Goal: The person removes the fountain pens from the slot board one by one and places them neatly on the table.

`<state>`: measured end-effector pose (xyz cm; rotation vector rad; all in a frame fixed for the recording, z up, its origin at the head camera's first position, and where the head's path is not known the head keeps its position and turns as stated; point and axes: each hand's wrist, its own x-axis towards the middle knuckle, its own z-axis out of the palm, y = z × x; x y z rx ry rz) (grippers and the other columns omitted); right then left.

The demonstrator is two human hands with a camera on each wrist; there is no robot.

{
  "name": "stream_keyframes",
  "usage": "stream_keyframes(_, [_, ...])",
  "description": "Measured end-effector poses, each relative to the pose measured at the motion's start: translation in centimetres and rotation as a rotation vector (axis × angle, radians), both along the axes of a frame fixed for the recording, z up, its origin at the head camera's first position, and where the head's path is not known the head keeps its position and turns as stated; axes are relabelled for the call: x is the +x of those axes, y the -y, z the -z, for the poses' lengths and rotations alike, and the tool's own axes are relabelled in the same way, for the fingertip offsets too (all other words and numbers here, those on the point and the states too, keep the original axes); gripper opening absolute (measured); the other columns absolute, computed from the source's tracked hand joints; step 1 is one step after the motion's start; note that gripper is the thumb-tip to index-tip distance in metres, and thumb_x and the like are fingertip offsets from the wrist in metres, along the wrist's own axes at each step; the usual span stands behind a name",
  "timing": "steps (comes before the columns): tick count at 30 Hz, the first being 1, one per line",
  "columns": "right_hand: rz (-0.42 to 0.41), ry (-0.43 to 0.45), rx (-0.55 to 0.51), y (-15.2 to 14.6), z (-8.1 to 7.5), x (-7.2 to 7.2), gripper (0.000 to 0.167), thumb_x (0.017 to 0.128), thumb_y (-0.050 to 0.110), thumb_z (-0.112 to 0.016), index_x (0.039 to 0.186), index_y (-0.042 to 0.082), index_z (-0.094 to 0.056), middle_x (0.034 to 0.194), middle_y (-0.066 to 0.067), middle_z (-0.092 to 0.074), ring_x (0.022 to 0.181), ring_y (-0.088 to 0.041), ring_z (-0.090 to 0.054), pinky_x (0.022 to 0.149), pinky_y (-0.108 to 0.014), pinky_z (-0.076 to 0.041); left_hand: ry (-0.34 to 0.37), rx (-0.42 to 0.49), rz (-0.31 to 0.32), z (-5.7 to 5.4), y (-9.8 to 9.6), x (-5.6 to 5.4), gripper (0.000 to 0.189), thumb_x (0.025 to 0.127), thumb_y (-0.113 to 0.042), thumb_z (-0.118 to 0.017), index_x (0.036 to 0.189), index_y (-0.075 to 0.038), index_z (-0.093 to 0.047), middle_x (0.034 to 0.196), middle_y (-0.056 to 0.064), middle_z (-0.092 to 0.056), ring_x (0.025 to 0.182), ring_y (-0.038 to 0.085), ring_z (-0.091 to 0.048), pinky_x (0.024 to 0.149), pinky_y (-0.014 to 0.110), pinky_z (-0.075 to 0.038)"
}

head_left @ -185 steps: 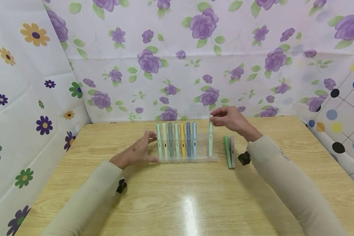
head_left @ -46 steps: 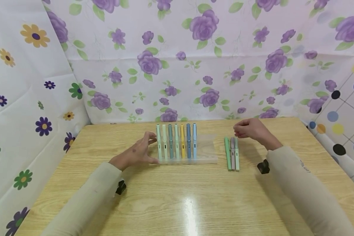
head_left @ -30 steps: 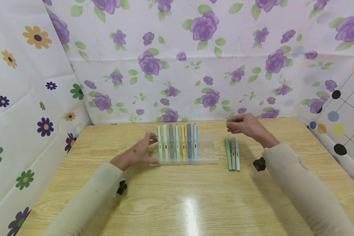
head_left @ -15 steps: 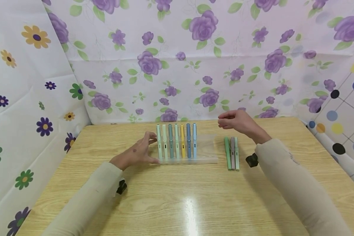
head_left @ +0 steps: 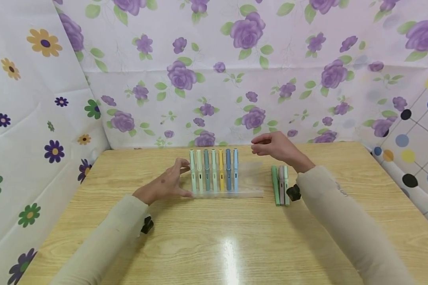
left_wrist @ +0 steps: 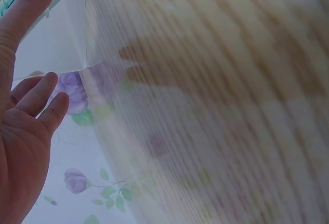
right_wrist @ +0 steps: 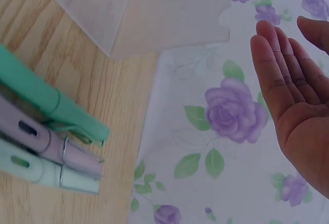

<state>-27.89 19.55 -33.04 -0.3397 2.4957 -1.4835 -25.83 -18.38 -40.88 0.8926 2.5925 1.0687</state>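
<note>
A clear pen stand holds a row of upright fountain pens: pale green, cream, teal, yellow and blue ones, with a light blue pen at the row's right end. My left hand grips the stand's left end, thumb at the front and fingers behind. Above the stand's bare right part hovers my right hand, holding nothing; its fingers look nearly straight in the right wrist view. On the table to the right lie a green pen, a mauve pen and a pale green pen, side by side.
The wooden table carries the stand near its back edge. Flowered cloth hangs right behind it, with more patterned cloth on both sides. A black wrist camera sits close to the lying pens in the head view.
Earlier my right hand held the pale green pen upright in the stand; that pen now lies beside the other two. Since then the right hand has moved left, over the stand. My left hand stays put.
</note>
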Motion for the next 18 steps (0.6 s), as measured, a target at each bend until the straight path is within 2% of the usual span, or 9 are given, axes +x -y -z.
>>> stream_keyframes(18, [-0.043, -0.007, -0.006, 2.5, 0.9, -0.3, 0.040, 0.097, 0.019, -0.069, 0.129, -0.002, -0.062, 0.116, -0.016, -0.067, 0.103, -0.026, -0.068, 0.094, -0.040, -0.054, 0.011, -0.010, -0.014, -0.2, -0.1, 0.0, 0.094, 0.075, -0.018, -0.090, 0.137, -0.004, -0.022, 0.148, 0.025, -0.031, 0.142, 0.037, -0.036, 0.112, 0.055, -0.034])
